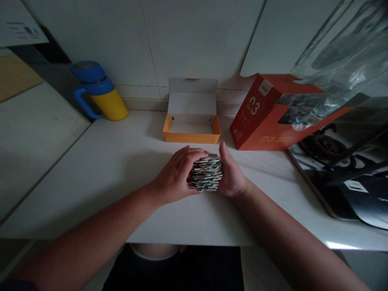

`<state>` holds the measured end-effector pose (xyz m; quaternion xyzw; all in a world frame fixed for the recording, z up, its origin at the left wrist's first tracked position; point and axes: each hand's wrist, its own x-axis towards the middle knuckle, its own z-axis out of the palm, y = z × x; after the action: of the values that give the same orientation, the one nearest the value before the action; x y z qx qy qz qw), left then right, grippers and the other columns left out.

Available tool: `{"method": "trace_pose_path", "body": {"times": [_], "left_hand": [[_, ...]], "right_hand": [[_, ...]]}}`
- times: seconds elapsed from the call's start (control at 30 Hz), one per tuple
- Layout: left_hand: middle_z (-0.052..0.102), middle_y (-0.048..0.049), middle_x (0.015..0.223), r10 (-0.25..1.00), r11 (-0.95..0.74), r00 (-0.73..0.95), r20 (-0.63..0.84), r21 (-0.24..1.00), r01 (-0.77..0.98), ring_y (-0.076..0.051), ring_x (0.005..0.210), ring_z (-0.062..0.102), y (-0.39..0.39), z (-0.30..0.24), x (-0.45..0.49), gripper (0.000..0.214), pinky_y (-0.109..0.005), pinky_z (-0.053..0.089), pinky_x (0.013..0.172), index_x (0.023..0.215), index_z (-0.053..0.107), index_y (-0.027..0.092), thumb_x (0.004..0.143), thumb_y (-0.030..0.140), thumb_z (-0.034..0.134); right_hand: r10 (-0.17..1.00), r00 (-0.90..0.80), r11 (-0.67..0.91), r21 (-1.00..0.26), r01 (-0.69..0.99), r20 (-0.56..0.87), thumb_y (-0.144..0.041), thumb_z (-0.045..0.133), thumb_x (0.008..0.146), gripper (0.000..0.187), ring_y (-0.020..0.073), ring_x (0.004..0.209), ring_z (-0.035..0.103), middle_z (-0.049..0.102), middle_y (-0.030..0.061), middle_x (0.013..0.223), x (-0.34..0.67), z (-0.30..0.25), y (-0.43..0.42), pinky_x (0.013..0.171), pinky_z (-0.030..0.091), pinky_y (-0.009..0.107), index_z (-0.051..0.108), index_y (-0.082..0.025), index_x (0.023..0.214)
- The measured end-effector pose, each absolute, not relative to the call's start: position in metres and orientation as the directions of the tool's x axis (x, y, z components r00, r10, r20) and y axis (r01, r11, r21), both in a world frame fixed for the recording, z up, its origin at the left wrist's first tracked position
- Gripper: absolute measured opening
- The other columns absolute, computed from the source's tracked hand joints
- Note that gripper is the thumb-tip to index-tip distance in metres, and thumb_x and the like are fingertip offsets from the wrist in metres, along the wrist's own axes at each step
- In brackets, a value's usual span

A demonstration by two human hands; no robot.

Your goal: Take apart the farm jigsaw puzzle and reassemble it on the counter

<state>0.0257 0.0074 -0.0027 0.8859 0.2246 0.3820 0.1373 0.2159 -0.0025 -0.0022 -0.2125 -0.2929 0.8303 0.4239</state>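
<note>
Between my two hands is an uneven stack of thin flat pieces (206, 173), dark green with pale edges, just above or on the white counter. My left hand (178, 171) curves round the stack's left side, its fingers over the top and its thumb low at the near edge. Against the right side presses my right hand (232, 173), thumb raised and fingers mostly hidden behind the stack. Beyond the hands, an orange box (192, 138) stands with its lid flipped up at the back, showing a pale, bare inside.
A blue and yellow mug (106, 97) with a handle stands back left against the tiled wall. At back right is a large red-orange box (260, 113), with clear plastic wrap (342, 64) above it. Dark equipment (333, 169) lies on the right. The counter (194, 226) ends before my lap.
</note>
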Motion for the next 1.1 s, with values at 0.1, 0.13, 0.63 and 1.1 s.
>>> {"method": "trace_pose_path", "body": {"times": [0.1, 0.13, 0.63, 1.1], "left_hand": [[0.064, -0.0156, 0.143, 0.538, -0.84, 0.61, 0.582, 0.435, 0.325, -0.033, 0.136, 0.061, 0.008, -0.005, 0.027, 0.09, -0.057, 0.044, 0.123, 0.147, 0.041, 0.024, 0.073, 0.023, 0.091], [0.064, -0.0153, 0.143, 0.545, -0.835, 0.607, 0.579, 0.44, 0.331, -0.033, 0.135, 0.061, 0.008, -0.006, 0.027, 0.09, -0.057, 0.046, 0.121, 0.147, 0.041, 0.025, 0.072, 0.022, 0.091], [0.06, -0.0159, 0.144, 0.595, -0.802, 0.609, 0.524, 0.44, 0.404, -0.036, 0.134, 0.061, 0.008, -0.014, 0.033, 0.099, -0.058, 0.052, 0.114, 0.149, 0.035, 0.026, 0.069, 0.017, 0.092], [0.063, -0.0152, 0.144, 0.588, -0.806, 0.564, 0.58, 0.475, 0.352, -0.033, 0.134, 0.063, 0.009, -0.006, 0.031, 0.088, -0.054, 0.054, 0.114, 0.148, 0.041, 0.026, 0.075, 0.019, 0.09]], "right_hand": [[0.814, -0.559, -0.504, -0.67, -0.546, -0.156, -0.077, 0.069, 0.086, 0.06, 0.0291, 0.094, 0.076, 0.078, 0.0101, 0.091, 0.216, -0.005, -0.001, 0.087, 0.064, 0.047, 0.07, -0.019, 0.103], [0.812, -0.556, -0.515, -0.669, -0.536, -0.179, -0.075, 0.069, 0.086, 0.057, 0.0287, 0.092, 0.077, 0.078, 0.01, 0.089, 0.216, -0.005, -0.001, 0.085, 0.064, 0.046, 0.07, -0.019, 0.1], [0.909, -0.306, -0.411, -0.732, -0.543, -0.283, -0.061, 0.073, 0.092, 0.044, 0.0219, 0.078, 0.073, 0.077, 0.006, 0.083, 0.205, -0.006, -0.002, 0.077, 0.061, 0.036, 0.073, -0.017, 0.1], [0.917, -0.369, -0.346, -0.76, -0.55, -0.151, -0.077, 0.06, 0.094, 0.062, 0.0251, 0.095, 0.075, 0.079, 0.009, 0.1, 0.206, -0.008, -0.004, 0.089, 0.062, 0.041, 0.072, -0.021, 0.12]]}}
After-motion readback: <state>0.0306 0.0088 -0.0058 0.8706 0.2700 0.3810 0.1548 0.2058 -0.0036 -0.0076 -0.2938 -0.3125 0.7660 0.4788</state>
